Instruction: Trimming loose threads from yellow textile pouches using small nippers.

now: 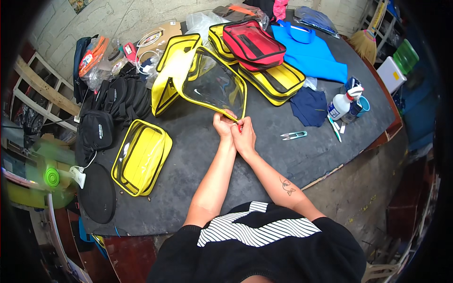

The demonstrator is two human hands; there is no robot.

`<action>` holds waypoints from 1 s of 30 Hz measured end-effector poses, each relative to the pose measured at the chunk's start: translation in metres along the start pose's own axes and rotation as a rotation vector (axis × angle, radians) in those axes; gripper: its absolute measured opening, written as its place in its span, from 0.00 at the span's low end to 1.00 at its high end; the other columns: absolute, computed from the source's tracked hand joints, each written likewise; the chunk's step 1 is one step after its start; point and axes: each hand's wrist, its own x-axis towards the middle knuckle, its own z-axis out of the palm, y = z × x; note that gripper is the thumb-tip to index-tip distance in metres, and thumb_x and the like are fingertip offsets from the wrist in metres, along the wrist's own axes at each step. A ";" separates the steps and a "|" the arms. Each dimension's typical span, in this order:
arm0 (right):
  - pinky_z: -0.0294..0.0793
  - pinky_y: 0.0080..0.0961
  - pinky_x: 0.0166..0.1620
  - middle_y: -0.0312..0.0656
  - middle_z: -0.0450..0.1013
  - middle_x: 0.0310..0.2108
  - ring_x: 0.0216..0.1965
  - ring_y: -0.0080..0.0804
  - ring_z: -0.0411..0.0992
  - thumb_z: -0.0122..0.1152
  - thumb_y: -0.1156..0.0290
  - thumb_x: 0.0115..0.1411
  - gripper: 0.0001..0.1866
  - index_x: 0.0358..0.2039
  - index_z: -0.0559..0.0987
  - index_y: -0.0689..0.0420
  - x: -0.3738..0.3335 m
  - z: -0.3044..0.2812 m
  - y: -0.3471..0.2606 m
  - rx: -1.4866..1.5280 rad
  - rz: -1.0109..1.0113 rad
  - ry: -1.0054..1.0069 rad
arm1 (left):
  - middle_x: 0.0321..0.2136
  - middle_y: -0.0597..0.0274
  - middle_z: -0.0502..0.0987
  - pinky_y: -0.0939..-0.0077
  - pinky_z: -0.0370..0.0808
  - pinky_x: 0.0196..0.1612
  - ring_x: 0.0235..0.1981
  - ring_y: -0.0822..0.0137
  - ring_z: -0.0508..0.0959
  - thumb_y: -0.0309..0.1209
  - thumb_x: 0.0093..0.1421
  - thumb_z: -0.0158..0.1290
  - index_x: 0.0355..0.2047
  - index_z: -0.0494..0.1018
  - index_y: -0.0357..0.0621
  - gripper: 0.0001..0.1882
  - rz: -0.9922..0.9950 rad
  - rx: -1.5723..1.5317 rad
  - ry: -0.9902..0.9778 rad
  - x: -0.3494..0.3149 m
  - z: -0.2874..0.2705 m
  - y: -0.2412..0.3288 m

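A yellow bag with black piping stands at the middle of the table, its clear plastic panel lifted open toward me. My left hand is closed on the near corner of that panel's yellow edge. Close against it, my right hand is closed around a small red object, mostly hidden by the fingers, right at the same corner. Another yellow bag with a clear side lies to the left of my forearms. Small thread snips lie on the table to the right.
A red bag rests on yellow bags at the back. Blue fabric, navy cloth and a spray bottle stand or lie right. Black bags and a green-centred fan are left.
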 end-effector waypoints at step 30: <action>0.70 0.35 0.36 0.45 0.67 0.30 0.30 0.42 0.69 0.59 0.65 0.56 0.13 0.31 0.65 0.57 0.027 -0.008 -0.018 0.101 -0.080 0.121 | 0.15 0.62 0.64 0.75 0.63 0.27 0.20 0.67 0.65 0.38 0.62 0.37 0.18 0.63 0.44 0.18 -0.028 -0.007 -0.306 0.021 0.039 0.000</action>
